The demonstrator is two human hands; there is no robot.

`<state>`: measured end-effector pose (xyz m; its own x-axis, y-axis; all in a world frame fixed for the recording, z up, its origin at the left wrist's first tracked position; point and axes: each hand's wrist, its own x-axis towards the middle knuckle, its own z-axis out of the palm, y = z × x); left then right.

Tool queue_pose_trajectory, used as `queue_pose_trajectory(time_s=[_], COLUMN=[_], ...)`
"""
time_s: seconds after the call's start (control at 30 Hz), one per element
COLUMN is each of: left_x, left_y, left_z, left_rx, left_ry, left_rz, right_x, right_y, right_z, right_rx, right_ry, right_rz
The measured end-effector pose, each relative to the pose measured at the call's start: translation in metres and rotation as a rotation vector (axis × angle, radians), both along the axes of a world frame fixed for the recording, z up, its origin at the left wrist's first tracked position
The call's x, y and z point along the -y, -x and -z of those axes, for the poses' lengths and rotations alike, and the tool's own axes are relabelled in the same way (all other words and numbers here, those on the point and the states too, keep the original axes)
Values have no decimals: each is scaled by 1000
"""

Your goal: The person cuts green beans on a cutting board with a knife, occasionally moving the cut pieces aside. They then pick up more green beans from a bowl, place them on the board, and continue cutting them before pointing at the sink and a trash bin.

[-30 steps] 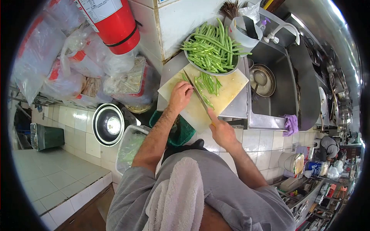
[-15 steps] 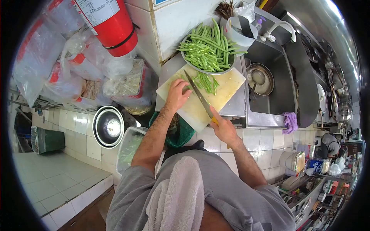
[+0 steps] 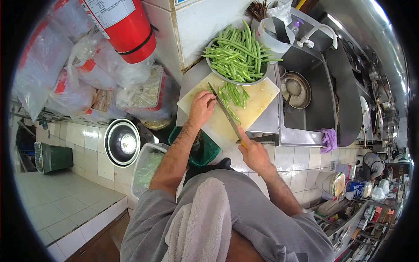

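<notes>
My right hand [image 3: 254, 153] grips the yellow handle of a long knife [image 3: 226, 109], its blade slanting up and left across a pale cutting board [image 3: 257, 102]. Close to the blade's left side, my left hand [image 3: 202, 108] has its fingers curled on the board. They pinch what looks like a green bean, mostly hidden by the fingers. Thin slices of green bean [image 3: 235, 95] lie right of the blade. Touching the board's far edge is a metal bowl [image 3: 263, 75], heaped with sliced and whole green beans [image 3: 235, 54].
At the right is a steel sink [image 3: 307, 115] with a pan [image 3: 301, 94] inside and a purple cloth [image 3: 328, 139] on its edge. A red fire extinguisher [image 3: 124, 35] hangs at upper left above bagged tubs [image 3: 139, 96]. Below the board sits a green-lined bin [image 3: 209, 153].
The knife handle and my right hand have shifted slightly down. My left hand stays beside the blade, with small finger movement. A few slices now lie along the blade's right side.
</notes>
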<state>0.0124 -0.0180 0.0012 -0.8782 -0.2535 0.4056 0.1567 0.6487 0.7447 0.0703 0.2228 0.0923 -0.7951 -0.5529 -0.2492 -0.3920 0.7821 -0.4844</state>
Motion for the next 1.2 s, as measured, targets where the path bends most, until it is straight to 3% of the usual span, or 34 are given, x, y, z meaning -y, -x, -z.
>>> queue_pose_trajectory(time_s=[0.17,0.37,0.43,0.53,0.73,1.2], left_x=[1,-1,0,1,1,3], left_y=[1,0,1,0,1,1], left_z=[2,0,1,2,4,3], left_rx=[-5,-9,-22,-27,-35,-41], left_ry=[-16,12,2,-24,-6,-17], left_rz=[19,-15,-12,-2,8,40], right_x=[25,46,22,-14,4,4], right_y=[20,38,17,-3,18,22], right_z=[12,24,13,8,15,9], right_rx=[58,-105,73,210,39,-36], right_ry=[-51,124,0,100,55,29], right_rz=[25,17,86,123,74,-56])
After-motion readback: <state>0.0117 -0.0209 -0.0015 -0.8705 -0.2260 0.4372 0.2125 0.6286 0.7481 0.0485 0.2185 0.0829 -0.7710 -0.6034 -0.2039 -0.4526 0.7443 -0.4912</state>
